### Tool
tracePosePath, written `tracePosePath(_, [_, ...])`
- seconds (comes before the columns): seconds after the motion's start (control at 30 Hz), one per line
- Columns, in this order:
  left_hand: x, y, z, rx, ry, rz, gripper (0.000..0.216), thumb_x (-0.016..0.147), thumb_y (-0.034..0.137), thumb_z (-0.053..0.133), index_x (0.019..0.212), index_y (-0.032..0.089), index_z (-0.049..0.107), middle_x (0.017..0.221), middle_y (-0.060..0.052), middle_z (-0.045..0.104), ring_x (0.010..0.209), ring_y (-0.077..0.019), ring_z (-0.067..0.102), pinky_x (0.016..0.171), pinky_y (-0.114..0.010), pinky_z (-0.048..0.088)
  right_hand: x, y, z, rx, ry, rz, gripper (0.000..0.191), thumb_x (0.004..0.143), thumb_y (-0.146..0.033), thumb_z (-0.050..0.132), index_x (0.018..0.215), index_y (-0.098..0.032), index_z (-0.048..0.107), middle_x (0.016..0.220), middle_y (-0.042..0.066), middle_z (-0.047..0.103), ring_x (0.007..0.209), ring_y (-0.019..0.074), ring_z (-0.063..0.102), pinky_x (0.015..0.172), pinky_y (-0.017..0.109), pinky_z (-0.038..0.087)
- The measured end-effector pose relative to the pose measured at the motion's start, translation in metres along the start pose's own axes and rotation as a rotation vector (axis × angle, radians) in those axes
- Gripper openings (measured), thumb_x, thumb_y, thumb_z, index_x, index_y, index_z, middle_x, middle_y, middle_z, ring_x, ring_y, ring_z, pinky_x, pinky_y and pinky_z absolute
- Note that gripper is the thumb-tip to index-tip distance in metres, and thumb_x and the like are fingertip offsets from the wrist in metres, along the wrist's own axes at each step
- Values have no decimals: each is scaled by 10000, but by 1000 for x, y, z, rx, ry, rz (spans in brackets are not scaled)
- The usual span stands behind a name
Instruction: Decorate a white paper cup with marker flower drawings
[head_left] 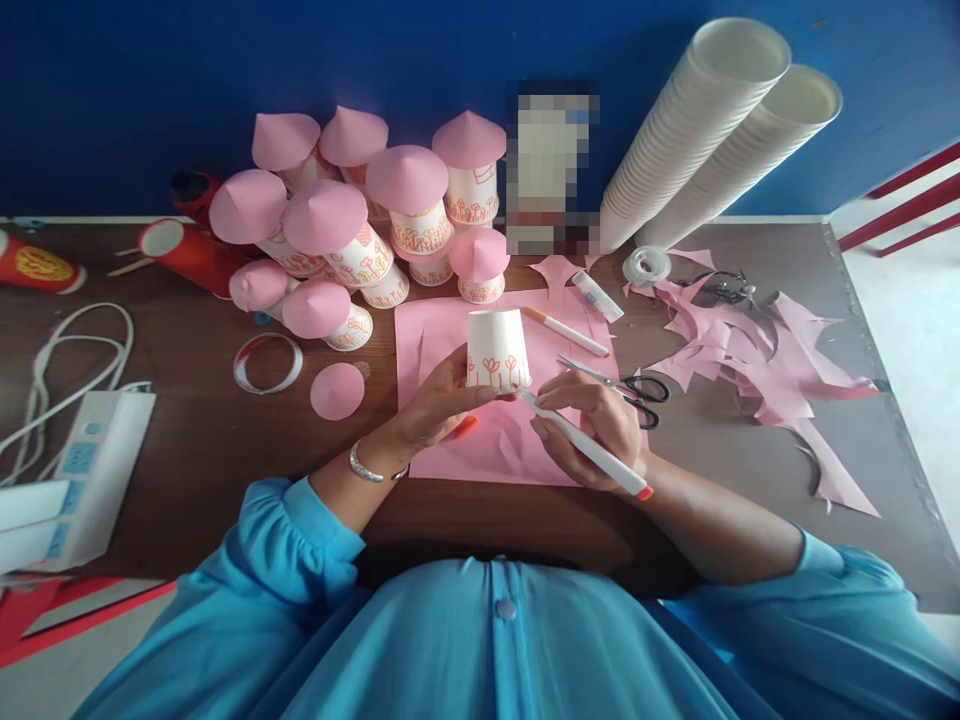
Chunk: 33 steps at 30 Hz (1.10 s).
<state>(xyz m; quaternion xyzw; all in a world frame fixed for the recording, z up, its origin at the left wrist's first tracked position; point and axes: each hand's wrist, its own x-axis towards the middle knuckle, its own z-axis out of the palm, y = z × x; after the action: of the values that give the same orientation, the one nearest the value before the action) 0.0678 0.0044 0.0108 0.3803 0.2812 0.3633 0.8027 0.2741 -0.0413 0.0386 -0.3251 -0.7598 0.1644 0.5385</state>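
Note:
My left hand point(439, 402) is closed round an upside-down white paper cup point(496, 345) with orange flowers drawn along its rim. My right hand point(592, 420) grips a white marker with an orange end point(592, 448), its tip touching the cup's lower edge. Both hands hover over a pink paper sheet point(495, 440) on the brown table. An orange marker cap point(466, 425) lies under my left hand.
Several cups with pink cone roofs point(352, 230) stand behind. Two long stacks of white cups point(712, 130) lean at the back right. Scissors point(637, 385), another marker point(566, 330), a glue stick point(598, 296), tape rolls point(646, 265), pink scraps point(765, 360), a loose pink cone point(337, 390) and a power strip point(90, 470) lie around.

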Motion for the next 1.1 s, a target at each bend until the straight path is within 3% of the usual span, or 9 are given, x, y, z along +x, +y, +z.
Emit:
tracePosePath(0.17, [-1, 1, 2, -5, 6, -3, 413, 778, 311, 922, 1127, 201, 731, 1026, -34, 769, 942, -179, 720, 894, -329, 599, 0, -1, 0, -1, -6, 6, 203, 889, -86, 687, 1039, -219, 652, 764, 13, 703, 635, 177, 701, 561, 283, 575])
tracePosePath(0.43, [-1, 1, 2, 3, -7, -38, 388, 808, 302, 889, 1133, 187, 712, 1042, -62, 784, 982, -227, 750, 929, -390, 616, 1, -1, 0, -57, -14, 2, 187, 906, -92, 672, 1035, -222, 634, 774, 19, 712, 636, 172, 713, 553, 280, 585])
tracePosePath(0.73, [-1, 1, 2, -30, -29, -45, 417, 789, 331, 913, 1134, 184, 729, 1037, -64, 782, 983, -213, 745, 888, -339, 623, 3, -1, -1, -89, -32, -14, 186, 918, -95, 661, 1047, -224, 624, 772, 12, 715, 644, 167, 724, 562, 268, 591])
tracePosePath(1.1, [-2, -2, -3, -40, -33, -48, 408, 829, 308, 875, 1187, 186, 720, 1095, -83, 785, 1050, -243, 757, 954, -390, 623, 2, 2, -1, -123, -18, -28, 186, 930, -103, 657, 1056, -236, 633, 790, 10, 713, 668, 176, 725, 594, 294, 602])
